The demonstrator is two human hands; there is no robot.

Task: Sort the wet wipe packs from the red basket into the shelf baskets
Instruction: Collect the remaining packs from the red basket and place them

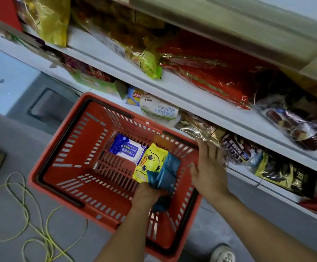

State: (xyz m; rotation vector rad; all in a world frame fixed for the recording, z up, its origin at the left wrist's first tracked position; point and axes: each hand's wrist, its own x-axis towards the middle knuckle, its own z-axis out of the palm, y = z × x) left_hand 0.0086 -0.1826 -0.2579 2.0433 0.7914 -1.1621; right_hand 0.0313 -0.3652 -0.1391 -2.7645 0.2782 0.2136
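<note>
1. Both hands are at the red basket (66,154). The left hand (147,193) reaches down inside it, fingers curled round the lower end of a crumpled blue pack (168,172).
2. The right hand (208,167) hovers flat above the basket's right rim, palm down, fingers straight and slightly spread, grasping nothing. Its fingertips are near a gold foil bag (201,129) on the lowest shelf.
3. A yellow wipe pack (152,161) printed with a cartoon duck lies tilted on the basket floor, partly under the blue pack. Its lower corner meets the left hand, but I cannot tell whether that hand holds it too.
4. A blue-and-white wipe pack (127,148) marked "75%" lies flat just beside the yellow one, further from the person.
5. The basket is rigid slotted plastic, rectangular, with black handles folded down along its rim. It stands on a grey floor, just in front of the shelves.
6. The white shelves (172,91) carry glossy, crinkled snack bags in red, gold, green and dark wrappers.
7. A thin yellow-green cord (24,210) loops loosely over the floor to the basket's left.
</note>
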